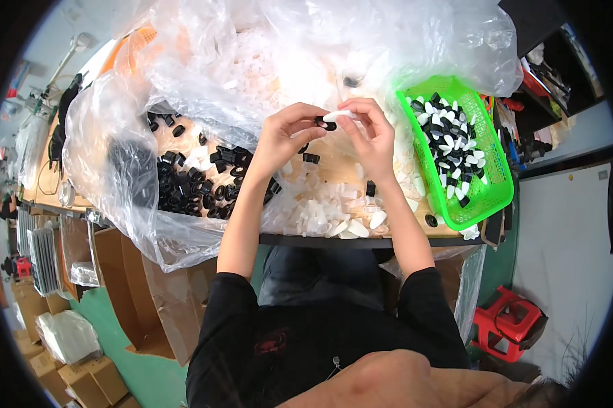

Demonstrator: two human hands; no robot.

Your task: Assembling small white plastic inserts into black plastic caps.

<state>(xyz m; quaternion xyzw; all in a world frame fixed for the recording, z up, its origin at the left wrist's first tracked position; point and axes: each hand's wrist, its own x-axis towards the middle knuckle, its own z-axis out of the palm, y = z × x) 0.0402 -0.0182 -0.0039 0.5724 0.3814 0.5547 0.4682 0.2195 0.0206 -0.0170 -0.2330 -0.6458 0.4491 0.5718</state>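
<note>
My left hand (289,129) pinches a small black plastic part (325,123) above the wooden table (334,173). My right hand (368,132) holds a small white plastic piece (338,115) that touches the black part. Both hands meet over the middle of the table. Below them lies a heap of small white and clear pieces (320,211). A pile of black parts (197,180) sits to the left of my left forearm, on clear plastic sheeting.
A green plastic basket (489,197) with joined black and white parts stands at the right. Big clear plastic bags (252,54) fill the back of the table. Cardboard boxes (116,272) stand on the floor at the left, a red stool (510,323) at the right.
</note>
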